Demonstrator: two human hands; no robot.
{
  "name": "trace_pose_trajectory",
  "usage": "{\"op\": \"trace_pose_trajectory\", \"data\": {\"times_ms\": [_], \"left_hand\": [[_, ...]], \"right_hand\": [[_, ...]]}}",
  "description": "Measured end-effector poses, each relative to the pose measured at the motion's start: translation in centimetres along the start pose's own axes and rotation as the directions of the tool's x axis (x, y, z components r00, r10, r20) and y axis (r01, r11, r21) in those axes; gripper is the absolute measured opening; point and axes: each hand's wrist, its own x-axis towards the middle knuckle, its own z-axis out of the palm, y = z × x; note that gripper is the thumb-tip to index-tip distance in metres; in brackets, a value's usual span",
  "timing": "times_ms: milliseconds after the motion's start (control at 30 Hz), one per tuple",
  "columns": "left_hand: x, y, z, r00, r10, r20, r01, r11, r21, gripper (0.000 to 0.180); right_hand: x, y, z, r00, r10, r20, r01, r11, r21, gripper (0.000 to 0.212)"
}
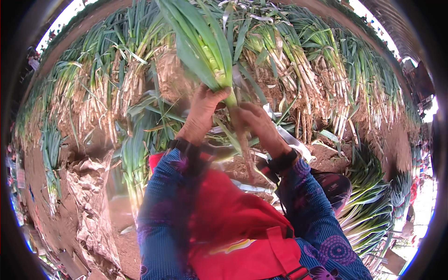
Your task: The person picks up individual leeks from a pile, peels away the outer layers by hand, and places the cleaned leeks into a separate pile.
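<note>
I hold up a large green onion (210,51) in front of me, its broad green leaves pointing up and its pale stalk and root end hanging blurred below my hands. My left hand (201,112) is closed around the stalk just under the leaves. Slightly lower and to the right, my right hand (262,125) has its fingers closed on the stalk. Peeled-off leaf scraps (298,145) lie on the soil behind and below my right hand. Both wrists wear dark bands, and the sleeves are blue and patterned.
Thick rows of unpeeled green onions (298,70) with earthy roots span the far side. A smaller bunch (135,163) lies left of my left arm, near a crumpled brown sack (91,200). Cleaner onions (368,210) are piled at my right. A red apron (233,219) covers my lap.
</note>
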Motion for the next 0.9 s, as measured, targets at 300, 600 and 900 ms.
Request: {"op": "trace_pose_trajectory", "data": {"times_ms": [300,600,900], "left_hand": [[-0.5,-1.2,-1.2,0.987,0.138,0.077,-0.132,0.987,-0.088,0.042],[-1.0,-1.5,-0.9,0.993,0.116,0.011,-0.114,0.987,-0.111,0.043],[-0.3,0.8,-2.0,0.991,0.124,-0.051,-0.125,0.992,-0.035,0.05]], "right_hand": [[3.1,0.4,1.0,0.993,0.036,0.113,-0.037,0.999,0.007,0.03],[2.7,4.0,1.5,0.984,0.084,-0.158,-0.073,0.995,0.069,0.022],[2.0,4.7,0.9,0.975,-0.09,-0.203,0.1,0.994,0.041,0.027]]}}
